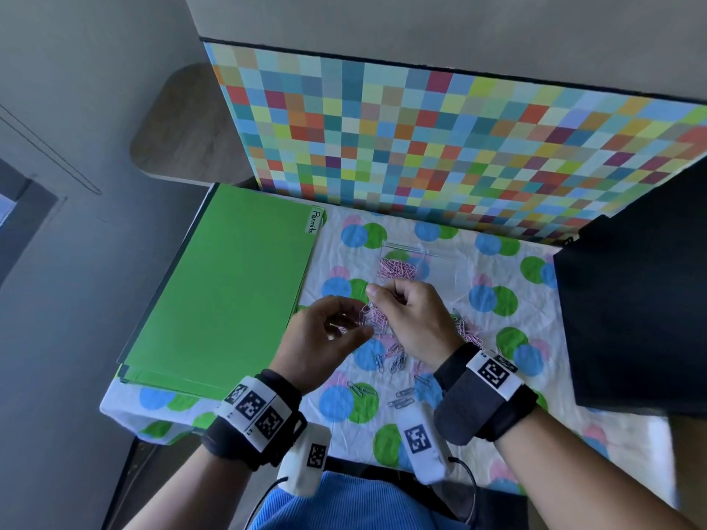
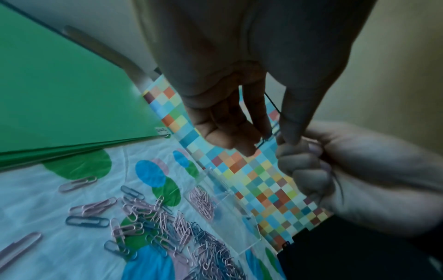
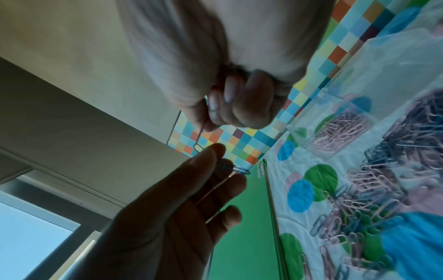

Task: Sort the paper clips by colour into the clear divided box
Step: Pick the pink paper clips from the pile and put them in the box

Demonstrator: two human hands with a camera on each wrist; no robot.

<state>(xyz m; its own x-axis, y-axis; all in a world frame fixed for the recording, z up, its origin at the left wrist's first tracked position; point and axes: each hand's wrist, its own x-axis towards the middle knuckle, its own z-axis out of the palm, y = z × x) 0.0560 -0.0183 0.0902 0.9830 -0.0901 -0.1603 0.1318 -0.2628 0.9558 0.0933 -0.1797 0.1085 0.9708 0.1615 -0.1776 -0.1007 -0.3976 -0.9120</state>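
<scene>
Above a mixed pile of pink and blue paper clips both hands meet. My left hand pinches a blue paper clip between thumb and fingers. My right hand is curled tight and pinches another blue clip, which hangs beside the left one. Whether the two clips are linked I cannot tell. Just beyond the hands stands the clear divided box. One of its compartments holds pink clips. The pile spreads on the cloth in front of the box.
A green folder labelled "Permits" lies left of the clips on the dotted cloth. A chequered multicolour board stands upright behind the box. A black object borders the cloth on the right. Loose clips lie near the front edge.
</scene>
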